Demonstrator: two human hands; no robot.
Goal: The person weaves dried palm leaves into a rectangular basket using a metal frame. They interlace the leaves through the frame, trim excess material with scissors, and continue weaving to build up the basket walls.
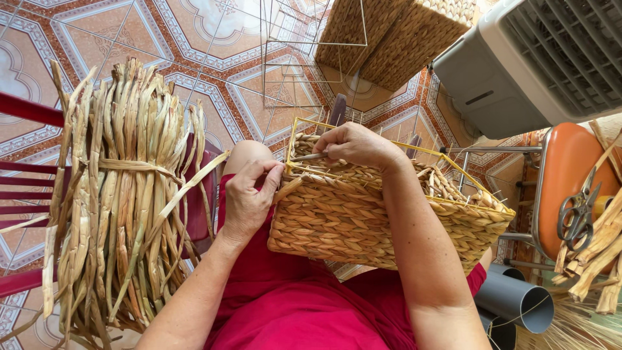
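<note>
Pinching a flat fibre strand (285, 189) at the basket corner, our left hand (249, 198) keeps its grip nearly closed. Right hand (355, 146): grip closed on a thin metal tool (310, 156) at the rim. Woven basket (382, 220) rests on our lap; dried reed bundle (123, 194) lies left on a red chair (26, 168), scissors (578, 210) right.

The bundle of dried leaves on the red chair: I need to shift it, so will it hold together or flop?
The bundle would probably lift as one, since a strip ties it around the middle. Its loose ends splay and would likely droop. Being dry, flat strands, it is probably light for its size.
</note>
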